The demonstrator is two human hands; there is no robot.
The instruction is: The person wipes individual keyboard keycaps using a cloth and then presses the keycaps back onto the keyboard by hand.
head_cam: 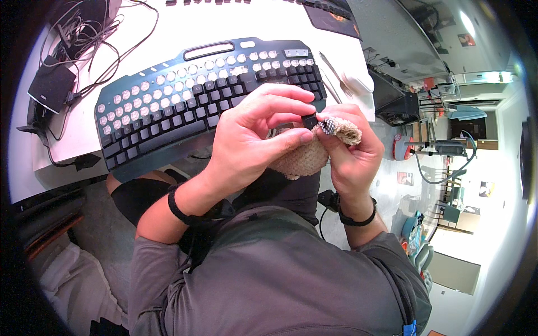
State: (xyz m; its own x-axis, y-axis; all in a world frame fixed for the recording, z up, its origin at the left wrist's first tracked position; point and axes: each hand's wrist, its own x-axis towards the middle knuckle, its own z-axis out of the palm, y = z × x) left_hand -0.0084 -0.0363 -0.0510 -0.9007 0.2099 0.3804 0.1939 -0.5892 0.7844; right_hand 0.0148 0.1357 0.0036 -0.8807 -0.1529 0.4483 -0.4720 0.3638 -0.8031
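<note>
Between the fingertips and thumb of my left hand [252, 130] is a small black keycap [309, 121]. My right hand [355, 147] pinches a fluffy beige cloth [304, 157] with a checked patch, its bunched part pressed against the keycap. The cloth's lower part hangs below my fingers. Just beyond my hands lies a dark keyboard [168, 134], tilted on the white table's front edge. Its upper left rows show bare clear switches [145, 101], while black keycaps cover the lower rows and most of the right side. My left hand hides part of the keyboard.
Tangled black cables [90, 33] and a black box [52, 84] occupy the table's left side. Right of the keyboard lie a fork [344, 84] and a round white container [357, 82]. A dark mat [332, 19] lies at the far right corner. Several loose keycaps [208, 2] line the top edge.
</note>
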